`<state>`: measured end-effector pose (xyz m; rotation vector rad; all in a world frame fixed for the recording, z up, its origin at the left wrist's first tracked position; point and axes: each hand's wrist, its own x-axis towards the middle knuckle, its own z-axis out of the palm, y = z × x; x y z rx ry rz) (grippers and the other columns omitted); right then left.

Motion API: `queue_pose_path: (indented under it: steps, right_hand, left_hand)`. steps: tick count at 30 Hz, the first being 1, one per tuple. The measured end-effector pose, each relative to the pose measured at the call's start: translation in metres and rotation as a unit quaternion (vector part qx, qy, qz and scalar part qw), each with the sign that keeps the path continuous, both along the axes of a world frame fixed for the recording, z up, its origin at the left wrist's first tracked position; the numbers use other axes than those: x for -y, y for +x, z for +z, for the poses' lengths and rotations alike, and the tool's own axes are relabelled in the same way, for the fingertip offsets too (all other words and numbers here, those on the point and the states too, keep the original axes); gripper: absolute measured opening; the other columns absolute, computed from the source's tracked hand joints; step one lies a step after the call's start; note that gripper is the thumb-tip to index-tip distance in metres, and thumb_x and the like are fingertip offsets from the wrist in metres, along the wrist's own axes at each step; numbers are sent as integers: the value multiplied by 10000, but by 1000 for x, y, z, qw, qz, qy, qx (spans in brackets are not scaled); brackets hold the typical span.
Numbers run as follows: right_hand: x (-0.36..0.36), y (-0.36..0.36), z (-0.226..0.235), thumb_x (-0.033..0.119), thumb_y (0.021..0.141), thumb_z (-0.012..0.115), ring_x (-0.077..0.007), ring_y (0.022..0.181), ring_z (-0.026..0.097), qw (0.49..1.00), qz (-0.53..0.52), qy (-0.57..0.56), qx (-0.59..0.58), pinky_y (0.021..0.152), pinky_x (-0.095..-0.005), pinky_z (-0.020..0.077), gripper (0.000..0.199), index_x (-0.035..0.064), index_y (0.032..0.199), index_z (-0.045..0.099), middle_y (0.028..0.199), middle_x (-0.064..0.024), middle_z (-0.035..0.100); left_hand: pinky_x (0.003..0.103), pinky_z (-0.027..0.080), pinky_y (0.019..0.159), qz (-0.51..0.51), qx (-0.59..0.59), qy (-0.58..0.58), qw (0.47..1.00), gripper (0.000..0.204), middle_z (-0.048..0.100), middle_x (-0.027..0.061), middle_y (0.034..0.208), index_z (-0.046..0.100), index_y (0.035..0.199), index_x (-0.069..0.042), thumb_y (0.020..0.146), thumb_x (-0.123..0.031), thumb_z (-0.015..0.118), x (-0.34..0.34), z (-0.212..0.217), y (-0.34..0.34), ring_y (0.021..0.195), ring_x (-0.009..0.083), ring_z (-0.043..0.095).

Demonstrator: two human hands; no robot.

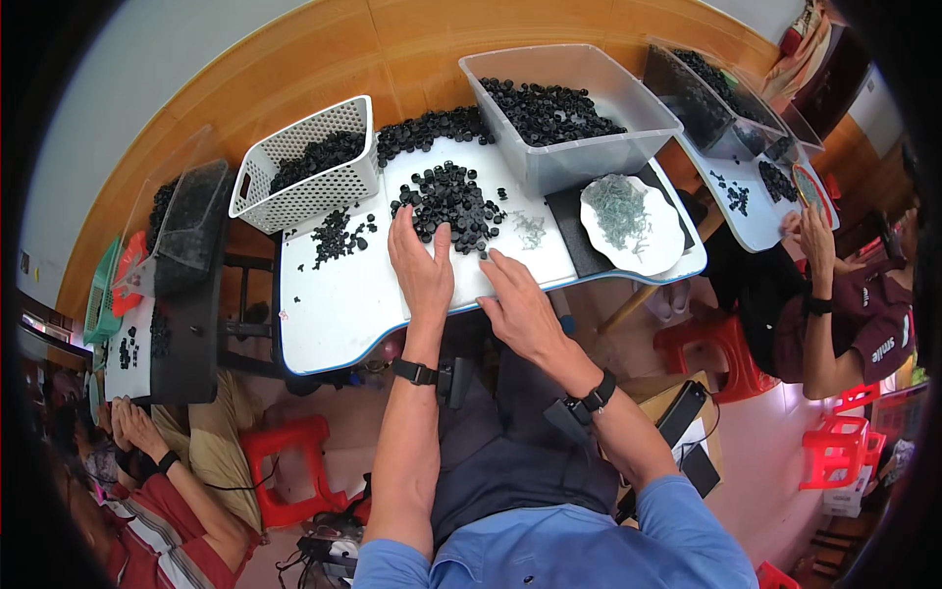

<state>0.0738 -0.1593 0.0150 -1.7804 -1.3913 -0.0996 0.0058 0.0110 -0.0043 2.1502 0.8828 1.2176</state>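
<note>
While the right hand (530, 306) rests near the front edge of the white surface (339, 319), its fingers parted and seemingly empty, the pile of black pieces (451, 201) lies toward eleven o'clock from their tips. Nearer to it is the left hand (422, 270), open, fingers extended along the pile's left side, with the bulk toward two o'clock; contact is hard to judge. The pile's long axis runs roughly eleven to five. Its pieces look small, squat, rounded and slightly glossy. Beyond, toward two o'clock, stands a translucent bin (589, 162).
</note>
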Motion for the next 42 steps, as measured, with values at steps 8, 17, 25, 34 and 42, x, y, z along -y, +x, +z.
queue_pose_path:
  steps: [8, 17, 25, 34, 42]
  right_hand:
    - [18, 20, -7, 5, 847, 721, -365, 1094, 618, 999, -29, 8, -33, 953, -461, 507, 188, -13, 1032, 698, 1116, -162, 659]
    - [-21, 17, -2, 97, 856, 745, -323, 1123, 616, 999, 6, -20, 48, 930, -438, 469, 298, 24, 1139, 687, 1271, -137, 673]
    - [5, 57, -2, 61, 842, 751, -348, 772, 662, 985, -159, 16, 68, 716, -444, 529, 86, 73, 920, 714, 886, -108, 664]
    - [-15, 75, 9, 131, 854, 729, -371, 819, 706, 973, -175, -134, 69, 740, -472, 563, 89, 59, 902, 749, 904, -142, 692]
    - [1, 91, 13, 92, 879, 672, -358, 839, 711, 976, -189, -104, 27, 743, -461, 568, 90, 69, 900, 756, 921, -113, 709]
  left_hand:
    - [372, 464, 1037, -2, 213, -187, 959, 383, 648, 155, 1311, 587, 1352, 26, 1115, -265, 511, 3, 7, -14, 1170, 241, 610]
    - [254, 418, 746, -18, 220, -215, 951, 428, 613, -1, 845, 735, 1045, 11, 1114, -333, 491, 6, 6, -15, 803, 88, 504]
    - [254, 452, 756, -61, 129, -226, 964, 241, 610, 10, 885, 730, 1131, 1, 1005, -195, 669, 3, 19, -43, 823, 104, 540]
    - [411, 508, 828, -151, -157, -22, 976, 292, 631, 126, 914, 752, 1093, -26, 821, -112, 811, 6, 19, -77, 917, 293, 624]
    - [371, 527, 741, -138, -116, -3, 984, 217, 701, 109, 901, 752, 1050, -19, 855, -105, 789, 8, 20, -49, 788, 239, 640]
